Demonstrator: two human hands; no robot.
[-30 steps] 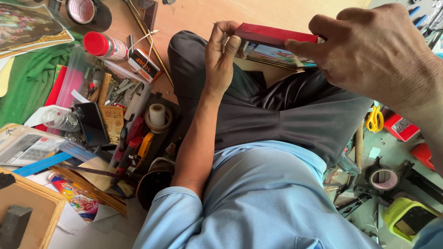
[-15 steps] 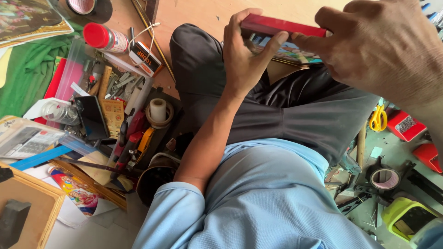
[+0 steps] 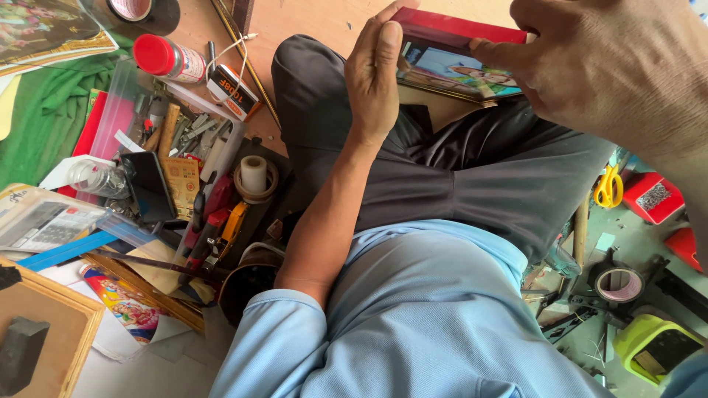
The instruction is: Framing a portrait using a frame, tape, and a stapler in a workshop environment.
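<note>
Left hand [image 3: 376, 77] and right hand [image 3: 612, 66] both clamped on red-framed picture [image 3: 453, 59].

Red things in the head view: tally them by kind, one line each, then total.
Red picture frame, held by left hand and right hand: 1
Red bottle cap: 1
Red boxes at the right edge: 2
Red flat sheet beside the clear tray: 1
Total: 5, counting only clearly red items.
</note>
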